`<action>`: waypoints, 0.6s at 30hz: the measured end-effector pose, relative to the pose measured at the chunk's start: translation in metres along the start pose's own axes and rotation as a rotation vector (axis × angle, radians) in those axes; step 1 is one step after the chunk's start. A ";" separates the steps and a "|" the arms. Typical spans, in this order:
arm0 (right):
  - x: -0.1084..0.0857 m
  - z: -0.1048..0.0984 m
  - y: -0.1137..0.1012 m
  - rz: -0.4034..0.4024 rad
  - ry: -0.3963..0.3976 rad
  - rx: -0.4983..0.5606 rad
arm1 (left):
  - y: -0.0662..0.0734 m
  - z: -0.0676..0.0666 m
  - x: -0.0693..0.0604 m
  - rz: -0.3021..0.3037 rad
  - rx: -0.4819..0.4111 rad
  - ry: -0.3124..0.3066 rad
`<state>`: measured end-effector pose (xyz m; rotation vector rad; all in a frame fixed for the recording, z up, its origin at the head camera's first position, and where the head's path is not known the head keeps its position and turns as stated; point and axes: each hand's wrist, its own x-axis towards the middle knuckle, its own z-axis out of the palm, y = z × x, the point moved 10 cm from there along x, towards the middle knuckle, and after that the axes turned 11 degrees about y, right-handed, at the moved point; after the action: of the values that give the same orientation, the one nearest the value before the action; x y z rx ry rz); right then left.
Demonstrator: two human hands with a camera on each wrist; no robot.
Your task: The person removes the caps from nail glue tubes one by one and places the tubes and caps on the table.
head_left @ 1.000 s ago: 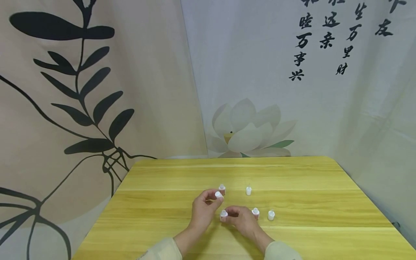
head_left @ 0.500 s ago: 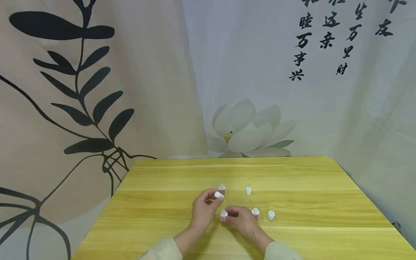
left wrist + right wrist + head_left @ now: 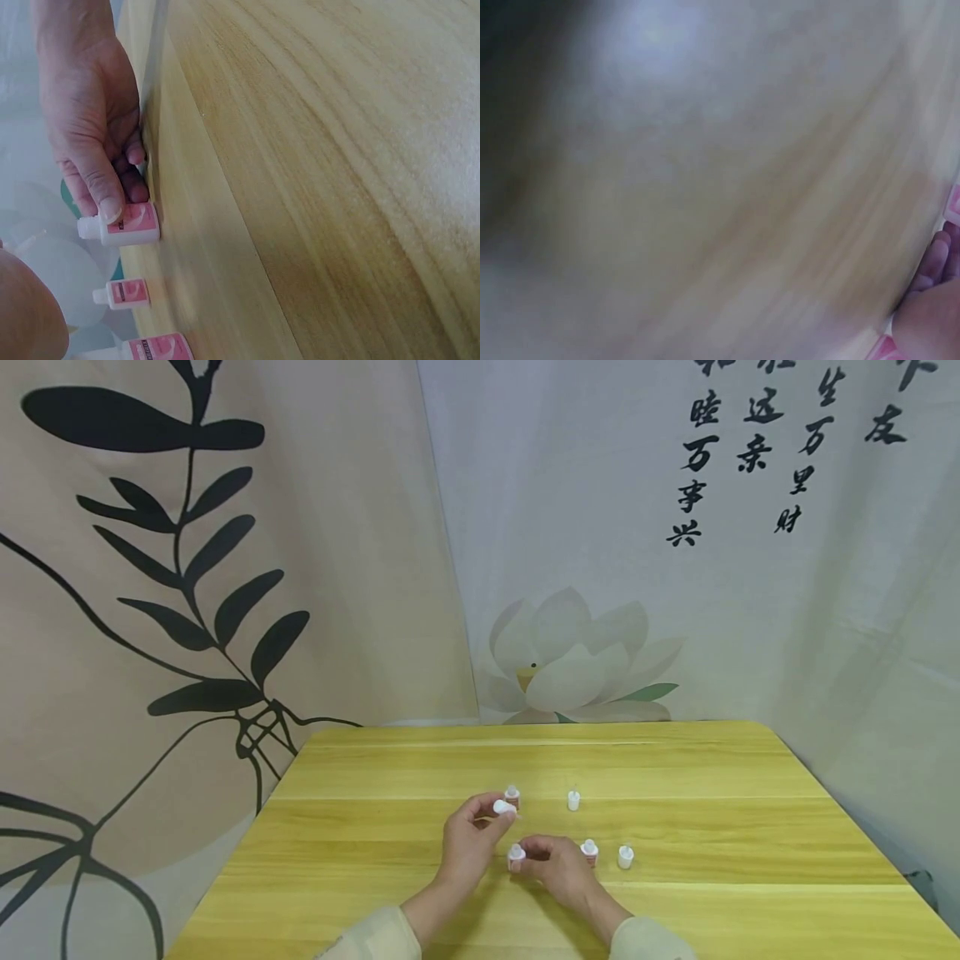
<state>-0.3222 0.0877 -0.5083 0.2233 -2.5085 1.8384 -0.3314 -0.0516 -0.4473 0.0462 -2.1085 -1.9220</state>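
Note:
In the head view the left hand (image 3: 468, 843) pinches a small white cap (image 3: 503, 807) between thumb and fingers, above the table. Lower and to its right, the right hand (image 3: 558, 868) grips a small bottle (image 3: 516, 855) with a white top, which stands upright on the table. The left wrist view shows that bottle's pink label (image 3: 141, 219) beside the right thumb, its nozzle bare. Part of the left hand (image 3: 30, 311) shows at that view's left edge. Only some fingers of the right hand (image 3: 937, 270) show in the right wrist view.
Another bottle (image 3: 512, 796) stands just behind the left hand, and one (image 3: 590, 852) just right of the right hand. Two white caps stand on the table (image 3: 375, 777), one farther back (image 3: 573, 800) and one at right (image 3: 626, 857). A printed curtain hangs behind.
The cap in the left hand has tilted further onto its side, with the fingertips shifting slightly upward. The right hand and its bottle have stayed in place.

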 end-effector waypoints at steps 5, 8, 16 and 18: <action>0.000 0.000 0.000 0.003 -0.003 0.007 | -0.001 0.001 0.001 0.002 0.010 -0.016; 0.000 0.000 0.000 0.005 0.000 0.007 | -0.001 0.001 0.002 0.002 0.011 -0.019; 0.000 0.000 0.001 0.015 0.002 0.007 | 0.001 0.000 0.002 0.006 0.023 0.001; 0.000 0.000 0.001 0.016 0.000 0.007 | 0.001 0.000 0.002 0.005 0.031 0.003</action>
<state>-0.3219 0.0881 -0.5095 0.2042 -2.5112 1.8530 -0.3333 -0.0519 -0.4460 0.0498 -2.1346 -1.8851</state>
